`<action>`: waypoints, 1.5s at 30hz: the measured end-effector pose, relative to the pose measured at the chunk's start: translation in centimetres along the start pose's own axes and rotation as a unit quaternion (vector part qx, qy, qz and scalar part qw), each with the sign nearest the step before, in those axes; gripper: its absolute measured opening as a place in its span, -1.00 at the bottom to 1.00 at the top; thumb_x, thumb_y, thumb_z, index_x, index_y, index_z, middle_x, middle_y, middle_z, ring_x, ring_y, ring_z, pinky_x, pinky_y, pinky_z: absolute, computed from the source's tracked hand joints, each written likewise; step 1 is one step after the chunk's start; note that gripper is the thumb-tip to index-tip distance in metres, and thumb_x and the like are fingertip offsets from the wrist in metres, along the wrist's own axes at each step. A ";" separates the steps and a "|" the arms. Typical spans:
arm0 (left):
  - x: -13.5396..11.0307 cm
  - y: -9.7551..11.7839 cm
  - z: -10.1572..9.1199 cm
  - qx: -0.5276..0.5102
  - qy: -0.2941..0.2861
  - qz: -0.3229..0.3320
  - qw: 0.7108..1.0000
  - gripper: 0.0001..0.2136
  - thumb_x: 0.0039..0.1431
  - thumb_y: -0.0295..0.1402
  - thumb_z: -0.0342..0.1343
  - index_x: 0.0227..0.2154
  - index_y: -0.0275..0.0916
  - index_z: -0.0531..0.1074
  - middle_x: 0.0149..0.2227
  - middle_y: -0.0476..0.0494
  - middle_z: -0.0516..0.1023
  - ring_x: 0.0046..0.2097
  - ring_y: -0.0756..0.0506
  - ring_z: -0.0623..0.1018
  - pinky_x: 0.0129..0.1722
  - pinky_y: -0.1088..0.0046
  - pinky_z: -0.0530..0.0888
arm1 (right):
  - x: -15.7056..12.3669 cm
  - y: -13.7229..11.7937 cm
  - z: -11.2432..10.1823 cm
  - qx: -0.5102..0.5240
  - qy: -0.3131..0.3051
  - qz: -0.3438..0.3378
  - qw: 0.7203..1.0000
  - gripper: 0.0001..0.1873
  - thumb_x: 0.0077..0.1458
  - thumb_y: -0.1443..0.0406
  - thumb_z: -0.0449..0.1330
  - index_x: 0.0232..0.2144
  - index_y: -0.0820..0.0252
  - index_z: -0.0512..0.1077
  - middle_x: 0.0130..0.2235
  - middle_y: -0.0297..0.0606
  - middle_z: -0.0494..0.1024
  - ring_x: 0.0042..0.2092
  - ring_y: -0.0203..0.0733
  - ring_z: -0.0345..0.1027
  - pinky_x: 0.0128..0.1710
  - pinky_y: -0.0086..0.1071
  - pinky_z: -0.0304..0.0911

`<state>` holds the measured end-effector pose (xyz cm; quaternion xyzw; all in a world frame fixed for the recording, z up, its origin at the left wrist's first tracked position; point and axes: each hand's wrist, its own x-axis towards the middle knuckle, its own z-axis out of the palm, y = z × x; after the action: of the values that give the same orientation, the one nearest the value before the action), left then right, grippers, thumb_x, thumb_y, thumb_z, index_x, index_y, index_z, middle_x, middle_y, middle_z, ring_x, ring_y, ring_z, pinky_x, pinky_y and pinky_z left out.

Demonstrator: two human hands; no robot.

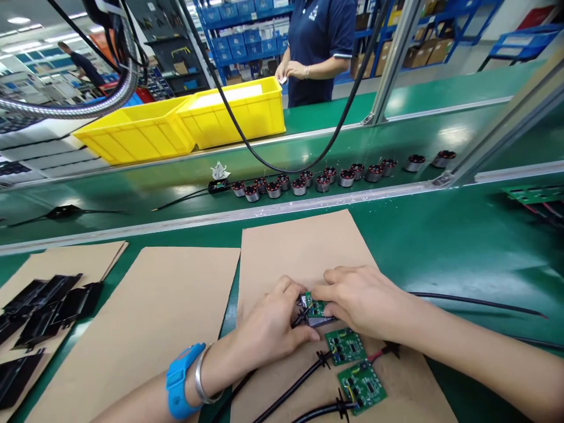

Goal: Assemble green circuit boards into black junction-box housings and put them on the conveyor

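Note:
A small green circuit board (pixel 316 306) lies between my hands over a cardboard sheet (pixel 304 247), with a dark, partly hidden piece beneath it. My left hand (pixel 279 320) is closed at the board's left edge, where a black cable joins it. From the other side my right hand (pixel 359 296) grips the board's right edge, thumb and fingers bent. Just below, a second circuit board (pixel 346 346) and a third circuit board (pixel 362 388) rest on the cardboard, each with a thick black cable (pixel 293 390) running to the lower left.
Black plastic housings (pixel 48 302) sit on cardboard at the left, beside another bare sheet (pixel 145 311). Beyond a metal rail (pixel 282 214) stand several motor stators (pixel 324 183). Yellow bins (pixel 238 114) are farther back. A black cable hangs in front; a person (pixel 321 47) stands opposite.

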<state>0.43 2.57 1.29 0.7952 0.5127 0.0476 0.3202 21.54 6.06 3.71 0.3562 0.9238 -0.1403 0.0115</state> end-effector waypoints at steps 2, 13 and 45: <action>0.0 0.1 0.0 -0.004 -0.003 0.001 1.000 -0.52 0.02 -0.18 0.30 -0.02 -0.18 0.31 -0.08 -0.14 0.37 -0.23 -0.17 0.48 -0.27 0.25 0.44 | 0.2 0.4 0.0 0.007 -0.004 -0.018 1.000 -0.84 0.08 0.36 0.25 -0.25 0.01 0.51 -0.36 -0.35 0.43 -0.39 -0.23 0.33 -0.53 -0.38 -0.14; 0.0 0.2 0.2 -0.002 -0.003 -0.001 1.000 -0.59 0.03 -0.27 0.20 -0.04 -0.15 0.29 -0.11 -0.13 0.35 -0.27 -0.12 0.47 -0.31 0.30 0.42 | 1.1 0.6 0.6 0.018 0.003 -0.060 0.998 -0.87 0.16 0.39 0.19 -0.35 0.05 0.50 -0.39 -0.35 0.45 -0.38 -0.24 0.30 -0.51 -0.36 -0.16; -1.6 2.0 1.6 0.343 -0.007 0.038 0.939 -0.72 0.06 -0.66 -0.12 -0.27 -0.29 0.41 -0.43 -0.18 0.48 -0.45 -0.15 0.50 -0.52 0.37 0.42 | 0.9 -0.3 3.7 0.028 0.087 -0.027 0.995 -0.88 0.11 0.41 0.24 -0.33 0.06 0.47 -0.31 -0.28 0.40 -0.21 -0.07 0.22 -0.32 -0.26 0.01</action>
<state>1.86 -0.07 1.55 0.8760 0.4650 -0.1242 0.0296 20.38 5.39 0.14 0.3420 0.9262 -0.1354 -0.0825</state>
